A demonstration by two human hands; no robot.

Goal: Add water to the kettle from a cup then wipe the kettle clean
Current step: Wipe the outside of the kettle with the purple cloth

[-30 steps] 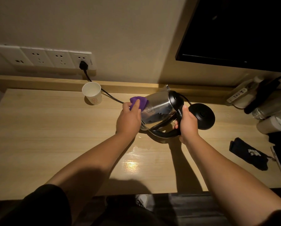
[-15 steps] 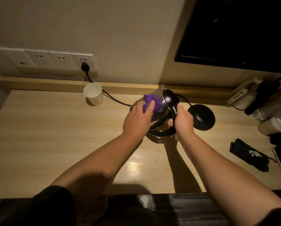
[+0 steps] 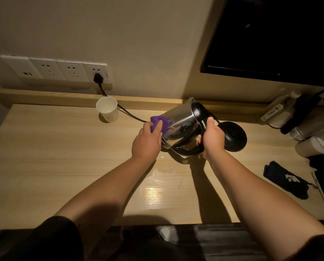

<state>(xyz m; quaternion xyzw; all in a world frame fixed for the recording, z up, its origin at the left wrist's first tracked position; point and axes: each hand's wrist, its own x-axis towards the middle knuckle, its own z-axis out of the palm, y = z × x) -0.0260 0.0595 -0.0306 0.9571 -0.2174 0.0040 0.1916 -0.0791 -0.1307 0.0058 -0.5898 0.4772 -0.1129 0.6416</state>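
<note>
Steel kettle (image 3: pixel 182 123) tilted over the wooden desk (image 3: pixel 63 153), held off its black base (image 3: pixel 232 136), which sits just right of the kettle. Right hand (image 3: pixel 213 138) wrapped closed around the kettle's black handle. Left hand (image 3: pixel 147 142) pinching a purple cloth (image 3: pixel 160 123), pressed against the kettle's left flank. White paper cup (image 3: pixel 107 112) upright, well left of the kettle, near the back ledge. Black cord (image 3: pixel 127 112) running behind the cup toward the kettle. Wet patch (image 3: pixel 163 167) just in front of the kettle
</note>
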